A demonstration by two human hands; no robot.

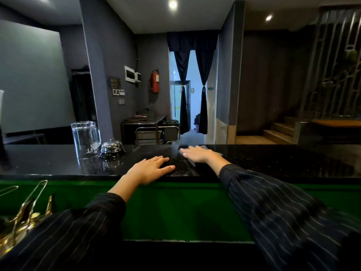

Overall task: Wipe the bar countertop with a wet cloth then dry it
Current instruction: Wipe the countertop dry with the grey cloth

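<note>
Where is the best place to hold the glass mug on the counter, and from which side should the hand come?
Probably by its handle, on the right side of the glass mug, facing the bell. The mug stands upside down, so come from the near right, above the bell.

Black countertop (273,159) bears glass mug (86,139), bell (111,148), cloth (203,148).

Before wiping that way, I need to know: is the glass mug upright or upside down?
Upside down: the glass mug stands mouth-down on the countertop, its printed lettering inverted.
</note>
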